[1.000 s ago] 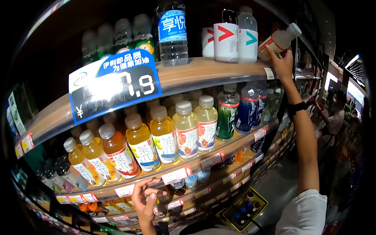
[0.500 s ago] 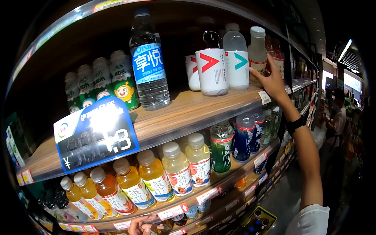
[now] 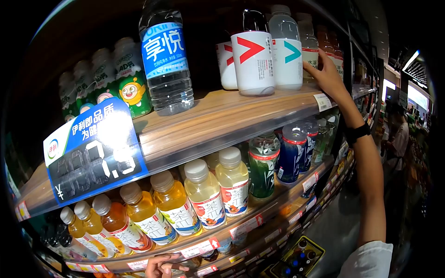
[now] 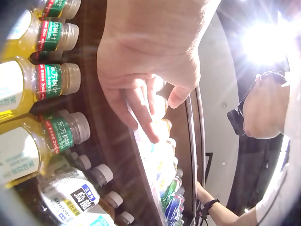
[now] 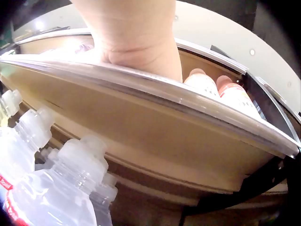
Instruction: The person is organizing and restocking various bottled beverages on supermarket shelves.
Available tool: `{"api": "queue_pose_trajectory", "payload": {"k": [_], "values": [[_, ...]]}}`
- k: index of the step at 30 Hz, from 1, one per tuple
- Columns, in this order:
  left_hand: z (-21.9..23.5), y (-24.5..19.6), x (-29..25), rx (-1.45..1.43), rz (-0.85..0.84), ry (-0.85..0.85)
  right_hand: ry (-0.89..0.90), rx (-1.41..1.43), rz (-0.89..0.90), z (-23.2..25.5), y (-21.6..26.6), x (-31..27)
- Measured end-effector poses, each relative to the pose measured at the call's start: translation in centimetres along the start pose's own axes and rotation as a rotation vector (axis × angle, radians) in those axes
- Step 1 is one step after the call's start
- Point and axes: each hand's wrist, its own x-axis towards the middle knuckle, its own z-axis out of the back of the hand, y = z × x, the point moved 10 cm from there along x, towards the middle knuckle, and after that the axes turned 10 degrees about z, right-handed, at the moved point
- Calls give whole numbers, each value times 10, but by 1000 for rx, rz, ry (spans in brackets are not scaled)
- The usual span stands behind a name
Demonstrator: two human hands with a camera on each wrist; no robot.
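Pale bottle (image 3: 309, 45) is seen upright on upper shelf (image 3: 213, 111), beside teal-marked bottle (image 3: 285, 46). It is gripped at the label by the right hand (image 3: 330, 79), thumb in front. Left hand (image 3: 162, 267) is held relaxed near a lower shelf edge, nothing grasped. Handling, judged: moderately heavy if full, smooth, slightly yielding plastic, not fragile; best taken around mid-body. Yellow-to-amber liquid is contained in 7 front tea bottles (image 3: 176, 207), all capped. Several bottles are held in yellow-rimmed crate (image 3: 317, 246).
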Motion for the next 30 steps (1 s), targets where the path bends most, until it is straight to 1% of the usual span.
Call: {"api": "queue_pose_trajectory", "payload": {"k": [1,3,5,6,9,12,14,18,20,23,27,30], "values": [[1,6,3,27,-18,13,5,-26,-24,0,0,-1],[7,17,8,57,-34,27,9,-35,-15,-2,2,-2],[16,23,12,182,-67,-30,-20,26,-31,-1,-1,-3],[13,17,10,182,-67,-29,-20,26,-32,-1,2,-4],[-1,-8,1,139,-79,16,-60,66,-68,0,4,-9],[-39,-64,-2,-35,-124,172,-40,91,-104,-1,4,-11],[-57,-87,-5,-152,-151,274,-18,81,-79,-2,7,-10],[-62,-95,-9,-149,-163,257,-46,101,-57,-4,0,-11],[-64,-100,-13,-154,-161,229,-122,151,-37,-1,2,-12],[-61,-101,-13,-130,-173,185,-112,201,-24,-3,-3,-11],[-64,-107,-15,-143,-213,158,-135,201,-10,0,2,-14],[-63,-107,-16,-125,-218,132,-150,88,36,6,11,-13]]}}
